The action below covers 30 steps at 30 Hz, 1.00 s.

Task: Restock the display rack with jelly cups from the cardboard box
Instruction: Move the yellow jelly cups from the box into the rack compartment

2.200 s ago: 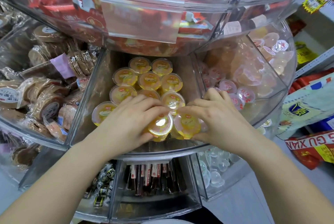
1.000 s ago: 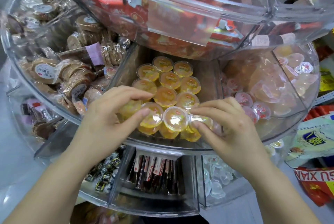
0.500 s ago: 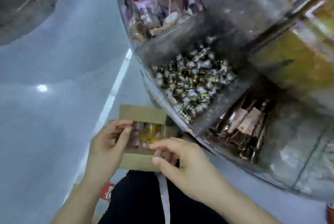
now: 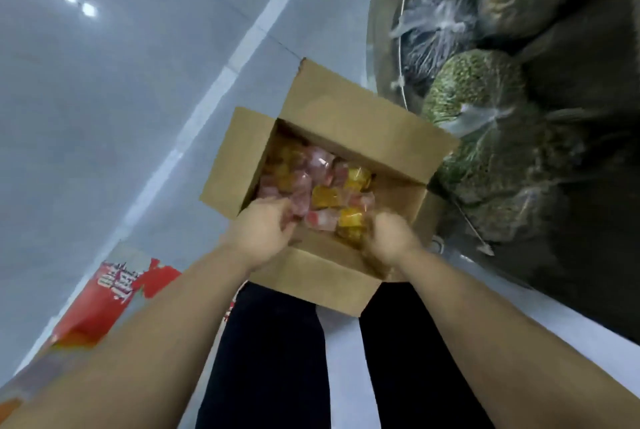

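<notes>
Fingers of both hands dip, blurred, among the jelly cups (image 4: 325,196); whether either grips one cannot be told. Left hand (image 4: 265,229) works at the cardboard box's (image 4: 349,109) seven o'clock corner, right hand (image 4: 389,238) at five o'clock. Bagged green goods (image 4: 474,82) sit at two o'clock.

The open brown cardboard box (image 4: 349,109) is matt, plain paperboard. The yellow and pink jelly cups (image 4: 325,196) inside look like glossy clear plastic. The pale grey tiled floor (image 4: 104,99) is smooth and shiny, mirroring lights. Clear crinkled plastic bags (image 4: 485,89) have a sheen. The black trousers (image 4: 266,352) are matt cloth.
</notes>
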### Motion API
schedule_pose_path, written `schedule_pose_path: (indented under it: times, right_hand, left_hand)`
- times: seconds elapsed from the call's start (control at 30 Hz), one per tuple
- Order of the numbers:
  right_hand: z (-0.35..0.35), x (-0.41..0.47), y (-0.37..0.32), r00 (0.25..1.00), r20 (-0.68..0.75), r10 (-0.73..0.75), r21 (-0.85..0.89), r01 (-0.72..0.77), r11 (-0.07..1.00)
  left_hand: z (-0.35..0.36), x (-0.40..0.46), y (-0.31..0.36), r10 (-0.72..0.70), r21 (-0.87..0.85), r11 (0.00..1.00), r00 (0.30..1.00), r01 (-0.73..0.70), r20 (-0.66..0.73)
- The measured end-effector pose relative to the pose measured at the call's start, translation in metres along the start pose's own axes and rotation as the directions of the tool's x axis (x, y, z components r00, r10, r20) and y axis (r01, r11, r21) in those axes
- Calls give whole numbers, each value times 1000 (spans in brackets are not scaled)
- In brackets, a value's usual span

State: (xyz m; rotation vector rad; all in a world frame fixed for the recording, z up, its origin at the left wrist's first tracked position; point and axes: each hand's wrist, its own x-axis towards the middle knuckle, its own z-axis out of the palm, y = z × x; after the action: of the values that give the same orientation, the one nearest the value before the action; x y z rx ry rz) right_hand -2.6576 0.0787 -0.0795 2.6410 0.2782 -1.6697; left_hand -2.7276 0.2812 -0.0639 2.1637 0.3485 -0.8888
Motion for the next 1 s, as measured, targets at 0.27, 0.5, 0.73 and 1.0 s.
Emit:
schedule_pose_path:
  times: [0.27, 0.5, 0.73, 1.0]
  right_hand:
    - [36, 86, 9, 995, 93, -36, -339, 65, 938]
    - [49, 88, 13, 996, -44, -77, -407, 52, 912]
    - [28, 44, 12, 931, -348, -112, -151, 62, 987]
    - [-44, -114, -19, 876, -474, 90, 509, 189, 840]
  left_hand:
    - [71, 126, -13, 51, 245, 961, 956, -125, 288]
    - [117, 164, -18, 116, 508, 824, 953, -250, 281]
    - [101, 132, -6, 115, 287, 950, 992, -124, 46]
    - [-21, -17, 63, -187, -825, 565, 976, 14, -112]
